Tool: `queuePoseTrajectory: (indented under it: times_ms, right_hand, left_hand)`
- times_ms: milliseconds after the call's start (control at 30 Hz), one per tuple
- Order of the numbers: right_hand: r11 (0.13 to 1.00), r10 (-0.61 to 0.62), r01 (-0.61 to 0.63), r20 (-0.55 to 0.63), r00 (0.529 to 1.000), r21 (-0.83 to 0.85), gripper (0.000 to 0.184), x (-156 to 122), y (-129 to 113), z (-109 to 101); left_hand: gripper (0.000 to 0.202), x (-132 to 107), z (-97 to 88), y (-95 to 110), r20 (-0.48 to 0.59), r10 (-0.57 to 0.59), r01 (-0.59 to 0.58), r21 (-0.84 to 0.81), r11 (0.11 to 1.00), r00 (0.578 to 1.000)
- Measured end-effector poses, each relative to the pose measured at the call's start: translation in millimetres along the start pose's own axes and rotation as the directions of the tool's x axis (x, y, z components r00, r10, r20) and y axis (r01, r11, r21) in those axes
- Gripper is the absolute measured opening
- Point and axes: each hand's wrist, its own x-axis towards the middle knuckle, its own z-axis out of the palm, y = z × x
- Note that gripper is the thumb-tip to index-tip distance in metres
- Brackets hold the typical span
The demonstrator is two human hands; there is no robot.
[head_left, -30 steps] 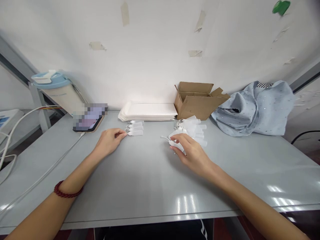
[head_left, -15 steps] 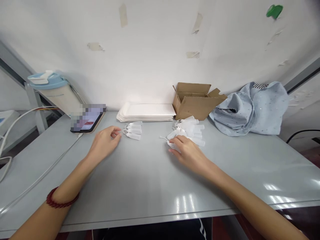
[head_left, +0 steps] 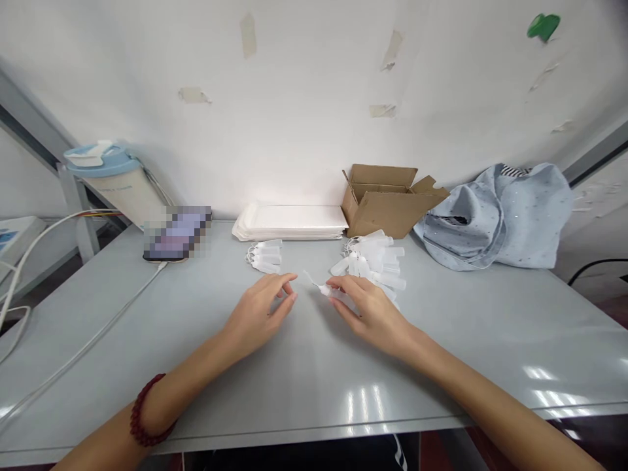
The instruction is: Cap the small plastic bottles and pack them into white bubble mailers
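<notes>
My right hand [head_left: 370, 306] pinches a small translucent plastic bottle [head_left: 326, 290] between thumb and fingers. Its thin white tail points left toward my other hand, and most of its body is hidden by the fingers. With thumb and fingertips apart, my left hand [head_left: 262, 313] is empty and hovers just left of that tail. Beyond the right hand lies a loose pile of similar bottles [head_left: 375, 252]. A short row of several more bottles [head_left: 266, 255], with thin white loops on their left ends, rests past the left hand.
Against the wall are a stack of white padded envelopes [head_left: 294, 222], an open cardboard box [head_left: 383, 212] and a light blue cloth bag [head_left: 515, 222]. A phone [head_left: 179, 234] on a white cable [head_left: 98, 333] lies left, beside a blue-lidded tumbler [head_left: 125, 190].
My left hand has moved right, away from the row and toward the right hand. The right hand has drawn one bottle slightly left and nearer, out of the pile.
</notes>
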Motion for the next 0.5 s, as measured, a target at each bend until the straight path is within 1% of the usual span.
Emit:
queuePoseTrajectory:
  times_ms: [67,200,300,400,500]
  right_hand:
    - [0.996,-0.042,0.044,-0.027,0.999,0.079,0.022,-1.3,-3.0,-1.4]
    - [0.987,-0.084,0.089,-0.037,0.996,0.134,0.023,-1.6,-6.1,-1.7]
    - [0.987,-0.077,0.08,-0.029,0.997,0.138,0.023,-0.4,-5.6,-1.2]
    - [0.986,-0.063,0.068,-0.036,0.997,0.153,0.022,-0.3,-4.7,-0.8]
    - [0.977,-0.049,0.057,-0.044,0.998,0.205,0.022,-1.4,-4.9,-0.5]
  left_hand:
    - [0.034,-0.8,2.8,0.0,0.037,0.011,-0.01,-0.016,1.0,0.999]
    - [0.031,-1.4,1.0,0.6,0.022,-0.017,0.018,-0.031,0.999,1.0]
    - [0.027,-1.9,-1.9,3.0,-0.008,-0.045,0.044,-0.031,0.999,0.999]
    - [0.025,-1.8,-3.2,4.8,-0.026,-0.025,0.024,-0.045,0.999,0.999]
    - [0.025,-1.5,-4.1,6.0,0.007,-0.008,0.009,-0.096,0.995,1.0]
